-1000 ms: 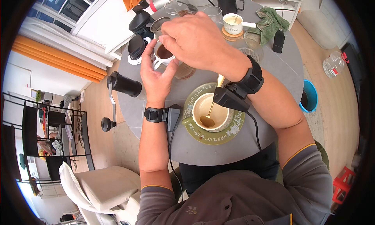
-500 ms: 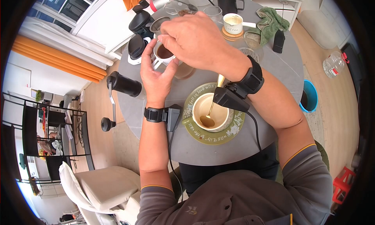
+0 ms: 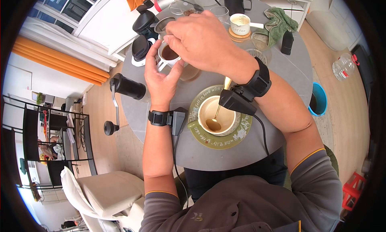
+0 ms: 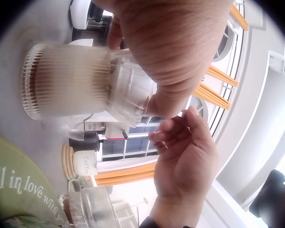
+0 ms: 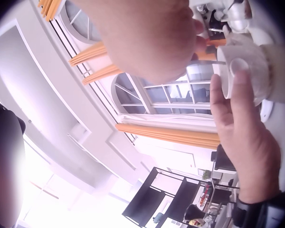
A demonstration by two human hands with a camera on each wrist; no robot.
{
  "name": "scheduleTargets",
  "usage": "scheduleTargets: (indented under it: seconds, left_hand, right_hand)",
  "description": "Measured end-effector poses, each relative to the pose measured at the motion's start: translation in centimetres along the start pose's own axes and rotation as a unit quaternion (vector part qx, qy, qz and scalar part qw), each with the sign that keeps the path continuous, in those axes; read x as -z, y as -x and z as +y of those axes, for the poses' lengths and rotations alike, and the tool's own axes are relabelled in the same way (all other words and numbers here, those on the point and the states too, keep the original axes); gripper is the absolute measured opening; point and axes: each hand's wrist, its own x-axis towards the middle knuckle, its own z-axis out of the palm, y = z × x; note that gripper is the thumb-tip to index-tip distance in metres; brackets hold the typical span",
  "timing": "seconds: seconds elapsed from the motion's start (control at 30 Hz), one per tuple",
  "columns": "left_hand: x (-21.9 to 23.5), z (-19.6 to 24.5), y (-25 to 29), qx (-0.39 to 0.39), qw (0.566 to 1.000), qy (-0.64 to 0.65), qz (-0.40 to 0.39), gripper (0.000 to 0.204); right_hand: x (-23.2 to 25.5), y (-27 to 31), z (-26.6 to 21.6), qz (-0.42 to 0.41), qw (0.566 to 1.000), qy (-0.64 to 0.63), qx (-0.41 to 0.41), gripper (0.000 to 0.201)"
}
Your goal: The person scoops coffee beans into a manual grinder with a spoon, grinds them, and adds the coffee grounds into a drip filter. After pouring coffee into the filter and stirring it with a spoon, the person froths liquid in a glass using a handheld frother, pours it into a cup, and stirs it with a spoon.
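Note:
My left hand holds a pale coffee dripper with dark brown liquid inside, thumb and fingers around its side and handle. In the left wrist view the dripper sits on a ribbed glass carafe. Above the dripper, my right hand has its fingertips drawn together. A thin grey rod runs from those fingertips to the dripper's rim in the right wrist view. Nearer my body, a cream cup stands on a green lettered saucer, with a gold spoon leaning in it.
A black hand grinder lies at the left table edge. Toward the back are a white measuring pot on a wooden coaster, a black kettle and a green towel. Right of my right wrist stands a clear glass vessel.

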Motion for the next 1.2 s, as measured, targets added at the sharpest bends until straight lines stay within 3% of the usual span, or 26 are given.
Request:
scheduleTargets:
  seconds: [0.1,0.3,1.2]
  left_hand:
    - [0.05,-0.09,0.02,0.002,1.0,0.0,-0.001,0.074]
    - [0.02,-0.1,-0.02,0.001,1.0,-0.003,0.001,0.074]
    - [0.0,-0.2,0.05,0.004,1.0,0.0,0.003,0.075]
  right_hand:
    - [0.17,-0.1,-0.04,-0.039,0.999,-0.025,-0.016,0.024]
    - [0.12,-0.17,-0.18,-0.004,1.0,-0.023,-0.014,0.022]
    - [0.01,-0.01,-0.14,-0.019,0.999,-0.029,-0.007,0.027]
